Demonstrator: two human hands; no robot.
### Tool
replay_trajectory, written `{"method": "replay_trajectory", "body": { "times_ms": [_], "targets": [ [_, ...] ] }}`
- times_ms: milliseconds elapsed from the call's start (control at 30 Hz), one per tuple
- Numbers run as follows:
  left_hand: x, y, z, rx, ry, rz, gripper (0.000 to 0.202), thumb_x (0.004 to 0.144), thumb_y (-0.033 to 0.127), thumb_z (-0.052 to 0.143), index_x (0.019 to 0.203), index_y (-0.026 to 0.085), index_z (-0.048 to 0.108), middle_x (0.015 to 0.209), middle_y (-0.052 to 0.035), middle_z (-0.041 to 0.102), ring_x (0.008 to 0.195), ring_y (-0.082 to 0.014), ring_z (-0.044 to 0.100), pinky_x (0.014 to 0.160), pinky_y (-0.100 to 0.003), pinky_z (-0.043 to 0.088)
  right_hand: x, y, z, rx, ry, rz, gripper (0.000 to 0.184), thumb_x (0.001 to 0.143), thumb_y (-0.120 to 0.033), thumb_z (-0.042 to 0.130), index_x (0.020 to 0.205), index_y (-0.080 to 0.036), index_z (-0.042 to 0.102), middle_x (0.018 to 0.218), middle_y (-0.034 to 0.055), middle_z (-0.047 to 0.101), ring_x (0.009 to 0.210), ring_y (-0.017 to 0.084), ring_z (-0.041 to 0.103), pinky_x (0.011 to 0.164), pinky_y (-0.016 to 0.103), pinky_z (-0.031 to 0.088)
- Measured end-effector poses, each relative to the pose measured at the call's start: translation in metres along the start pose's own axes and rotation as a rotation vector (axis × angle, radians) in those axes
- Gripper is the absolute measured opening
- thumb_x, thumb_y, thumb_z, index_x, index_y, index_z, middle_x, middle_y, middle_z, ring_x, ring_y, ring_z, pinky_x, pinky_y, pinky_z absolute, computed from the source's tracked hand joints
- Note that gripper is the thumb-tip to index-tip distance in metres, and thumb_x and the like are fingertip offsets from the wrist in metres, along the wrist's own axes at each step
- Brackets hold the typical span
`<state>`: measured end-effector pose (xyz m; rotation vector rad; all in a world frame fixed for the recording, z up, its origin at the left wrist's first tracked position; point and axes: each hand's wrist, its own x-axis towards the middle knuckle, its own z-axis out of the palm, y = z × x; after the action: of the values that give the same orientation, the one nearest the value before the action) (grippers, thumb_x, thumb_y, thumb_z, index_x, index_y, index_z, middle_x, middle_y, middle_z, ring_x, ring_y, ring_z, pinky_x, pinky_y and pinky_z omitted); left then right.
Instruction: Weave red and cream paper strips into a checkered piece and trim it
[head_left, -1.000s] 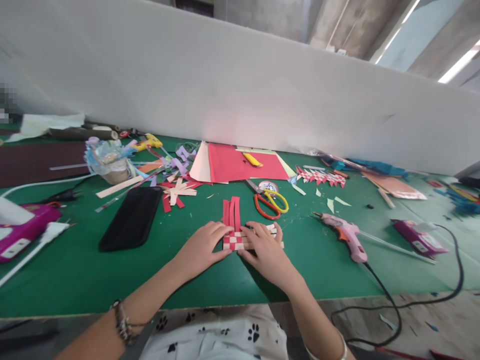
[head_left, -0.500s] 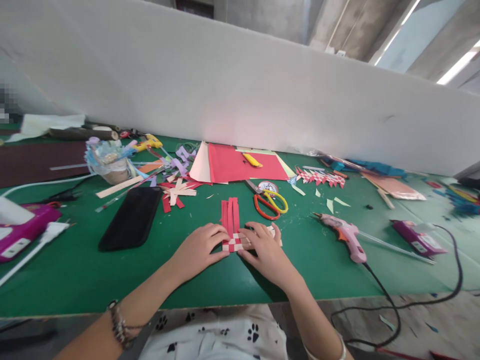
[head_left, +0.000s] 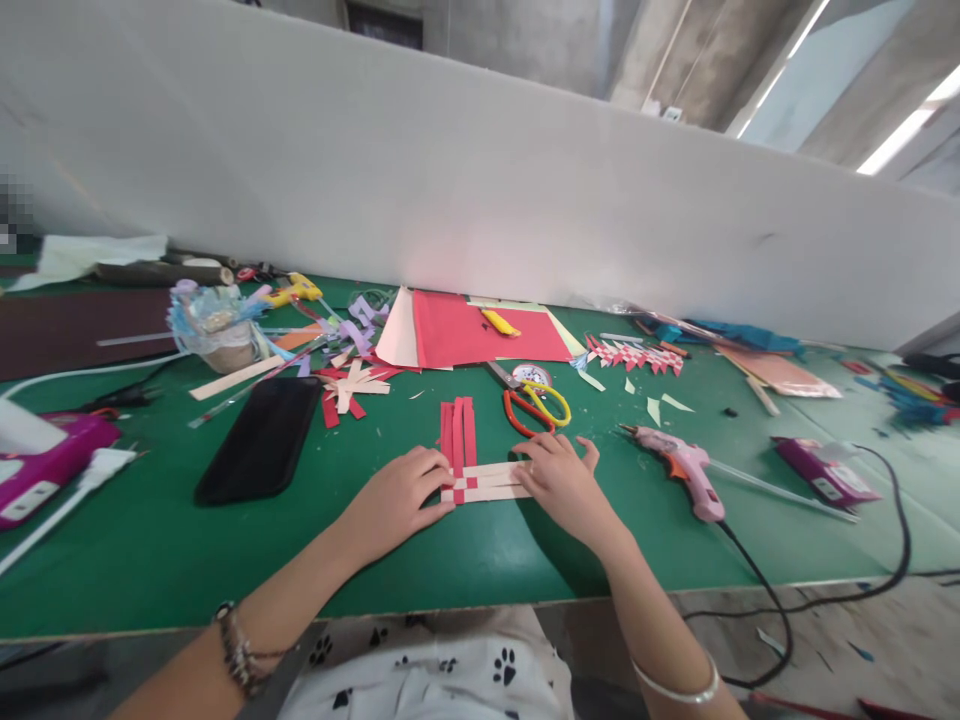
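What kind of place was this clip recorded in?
Most likely a paper-craft workbench in a workshop-like room. A green table stands against a white partition, strewn with paper offcuts, scissors and a pink glue gun. A red-and-cream woven strip piece lies at the near edge.

Craft supplies crowd a green table: scissors at centre, red paper behind them, black phone to their left, pink glue gun right, woven strips just in front.
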<state>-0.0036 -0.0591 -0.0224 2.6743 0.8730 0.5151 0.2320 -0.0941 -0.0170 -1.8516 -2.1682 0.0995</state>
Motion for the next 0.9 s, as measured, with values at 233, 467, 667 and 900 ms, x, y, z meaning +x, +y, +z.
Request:
{"method": "replay_trajectory", "body": {
  "times_ms": [233, 467, 667, 900],
  "targets": [
    [0.002, -0.001, 0.005, 0.121, -0.049, 0.147, 0.024, 0.093, 0.021, 0.038, 0.102, 0.021, 0.061, 0.102, -0.0045, 0.061, 0.090, -0.0178, 0.056, 0.076, -0.030, 0.044, 0.009, 0.012, 0.008, 0.005, 0.003, 0.003, 0.018, 0.084, -0.021, 0.046, 0.092, -0.023, 0.061, 0.095, 0.0030, 0.062, 0.095, 0.020, 0.052, 0.092, 0.046, 0.017],
    [0.001, -0.001, 0.001, 0.308, -0.090, 0.242, 0.032, 0.092, 0.019, 0.036, 0.117, 0.025, 0.056, 0.103, -0.0063, 0.061, 0.085, -0.0182, 0.056, 0.072, -0.030, 0.043, 0.007, 0.013, 0.004, 0.085, 0.330, 0.215, 0.024, 0.081, -0.015, 0.042, 0.092, -0.023, 0.061, 0.088, 0.0012, 0.064, 0.086, 0.018, 0.055, 0.085, 0.039, 0.019],
    [0.000, 0.003, -0.001, 0.351, -0.101, 0.261, 0.031, 0.091, 0.027, 0.039, 0.118, 0.025, 0.054, 0.100, -0.0064, 0.060, 0.083, -0.0185, 0.056, 0.073, -0.030, 0.042, -0.006, 0.019, -0.006, 0.111, 0.253, 0.068, 0.022, 0.084, -0.018, 0.041, 0.089, -0.023, 0.062, 0.089, 0.0008, 0.063, 0.085, 0.015, 0.055, 0.088, 0.038, 0.020],
    [0.000, 0.003, 0.000, 0.292, -0.109, 0.238, 0.032, 0.089, 0.030, 0.043, 0.118, 0.024, 0.054, 0.102, -0.0076, 0.059, 0.087, -0.0213, 0.054, 0.073, -0.032, 0.042, -0.013, 0.022, -0.004, 0.034, 0.040, -0.048, 0.014, 0.083, -0.027, 0.051, 0.086, -0.027, 0.064, 0.118, 0.0054, 0.052, 0.106, 0.022, 0.046, 0.091, 0.045, 0.022]
  ]
}}
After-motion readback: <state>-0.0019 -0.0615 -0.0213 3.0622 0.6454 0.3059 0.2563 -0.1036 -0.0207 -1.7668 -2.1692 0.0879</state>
